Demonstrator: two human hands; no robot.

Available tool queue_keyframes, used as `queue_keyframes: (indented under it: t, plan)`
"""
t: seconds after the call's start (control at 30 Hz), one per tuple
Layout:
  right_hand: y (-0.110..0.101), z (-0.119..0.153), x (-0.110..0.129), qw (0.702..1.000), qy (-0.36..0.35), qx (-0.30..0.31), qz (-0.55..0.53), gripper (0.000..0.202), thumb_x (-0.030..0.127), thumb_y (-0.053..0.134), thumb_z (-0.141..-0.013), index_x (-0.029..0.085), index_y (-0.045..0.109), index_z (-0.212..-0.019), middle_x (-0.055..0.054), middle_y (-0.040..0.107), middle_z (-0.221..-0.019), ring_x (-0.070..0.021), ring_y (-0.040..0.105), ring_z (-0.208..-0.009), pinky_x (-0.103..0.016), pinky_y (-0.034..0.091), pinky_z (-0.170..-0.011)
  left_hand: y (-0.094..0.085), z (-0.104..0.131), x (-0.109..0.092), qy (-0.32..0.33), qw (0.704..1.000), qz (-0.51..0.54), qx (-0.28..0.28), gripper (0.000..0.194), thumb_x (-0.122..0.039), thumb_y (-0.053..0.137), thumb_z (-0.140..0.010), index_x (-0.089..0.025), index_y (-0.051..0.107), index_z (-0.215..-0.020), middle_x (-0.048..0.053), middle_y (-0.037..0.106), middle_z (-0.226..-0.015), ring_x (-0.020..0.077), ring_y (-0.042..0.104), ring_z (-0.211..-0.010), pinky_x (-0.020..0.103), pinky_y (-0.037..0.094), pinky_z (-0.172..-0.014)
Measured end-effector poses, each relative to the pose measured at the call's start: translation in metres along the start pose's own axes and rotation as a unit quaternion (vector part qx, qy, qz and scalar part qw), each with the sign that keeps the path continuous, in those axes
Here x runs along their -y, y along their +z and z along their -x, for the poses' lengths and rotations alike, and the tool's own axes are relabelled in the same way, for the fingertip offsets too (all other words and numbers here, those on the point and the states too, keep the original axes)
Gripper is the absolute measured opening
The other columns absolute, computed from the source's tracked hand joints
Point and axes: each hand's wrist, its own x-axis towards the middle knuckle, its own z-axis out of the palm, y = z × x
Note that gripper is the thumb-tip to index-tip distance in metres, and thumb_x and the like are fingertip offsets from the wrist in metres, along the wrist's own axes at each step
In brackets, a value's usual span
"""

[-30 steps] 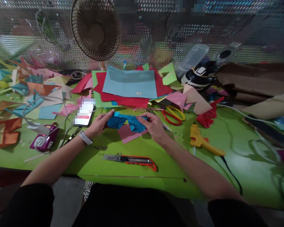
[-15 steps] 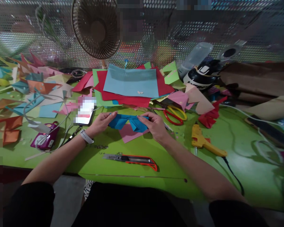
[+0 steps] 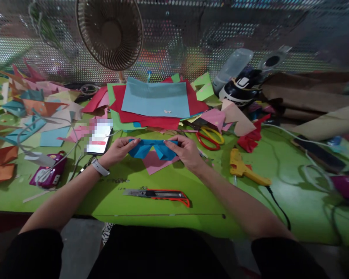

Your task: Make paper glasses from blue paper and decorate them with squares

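A folded piece of blue paper [image 3: 151,148] is stretched between my two hands above the green table. My left hand [image 3: 120,150] pinches its left end between thumb and fingers. At the other end, my right hand [image 3: 187,152] grips the upper edge with the thumb on the near side. Beneath the blue paper lies a sheet of pink paper [image 3: 156,164], partly covered by it. Closer to me on the table rests a box cutter [image 3: 158,194] with an orange-edged handle.
Behind my hands is a stack of coloured paper topped by a light blue sheet [image 3: 155,99]. Scissors [image 3: 208,138] and a yellow glue gun [image 3: 246,168] lie to the right. On the left are a phone [image 3: 99,137], a purple device [image 3: 48,170] and cables. A fan [image 3: 110,35] stands behind.
The whole scene has shifted slightly left in view as the head turned. Both hands keep their hold on the blue paper, whose hanging folds look slightly more spread.
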Motion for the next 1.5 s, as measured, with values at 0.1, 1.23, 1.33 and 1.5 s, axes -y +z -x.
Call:
queue_keyframes:
  t: [0.1, 1.23, 1.33, 1.5]
  plan:
    - [0.000, 0.000, 0.002, 1.000, 0.006, 0.003, -0.007, 0.038, 0.058, 0.082, -0.064, 0.023, 0.069, -0.070, 0.001, 0.062, -0.065, -0.0135, 0.051, -0.058, -0.029, 0.045, -0.054, 0.001, 0.000, -0.001, -0.002, 1.000, 0.002, -0.007, 0.048, -0.062, 0.068, -0.085, -0.015, 0.072, -0.078, 0.002, 0.069, -0.070, 0.0094, 0.057, -0.061, 0.021, 0.050, -0.062]
    - [-0.003, 0.025, 0.010, 0.620, -0.617, -0.063, 0.480, 0.023, 0.011, 0.068, -0.090, 0.028, 0.073, -0.106, -0.002, 0.075, -0.103, -0.0176, 0.065, -0.098, -0.035, 0.052, -0.087, 0.029, 0.013, -0.020, -0.093, 0.981, 0.171, -0.027, 0.049, -0.063, 0.073, -0.080, -0.014, 0.074, -0.082, 0.008, 0.077, -0.084, 0.0172, 0.071, -0.076, 0.032, 0.058, -0.081]
    - [0.005, 0.028, 0.007, 0.623, -0.626, 0.000, 0.469, 0.015, 0.019, 0.065, -0.093, 0.024, 0.073, -0.105, -0.004, 0.075, -0.102, -0.0180, 0.064, -0.097, -0.036, 0.050, -0.090, 0.035, 0.012, -0.016, -0.087, 0.972, 0.212, -0.052, 0.039, -0.045, 0.089, -0.068, -0.016, 0.075, -0.091, 0.005, 0.077, -0.093, 0.0139, 0.070, -0.082, 0.028, 0.056, -0.085]
    - [0.005, 0.026, 0.006, 0.756, -0.549, 0.022, 0.354, 0.034, 0.048, 0.061, -0.093, 0.025, 0.069, -0.116, -0.008, 0.071, -0.109, -0.0252, 0.063, -0.103, -0.045, 0.049, -0.091, 0.021, 0.012, -0.022, -0.069, 0.991, 0.115, -0.029, 0.033, -0.043, 0.083, -0.075, -0.018, 0.076, -0.096, 0.005, 0.076, -0.098, 0.0144, 0.068, -0.082, 0.027, 0.055, -0.076]
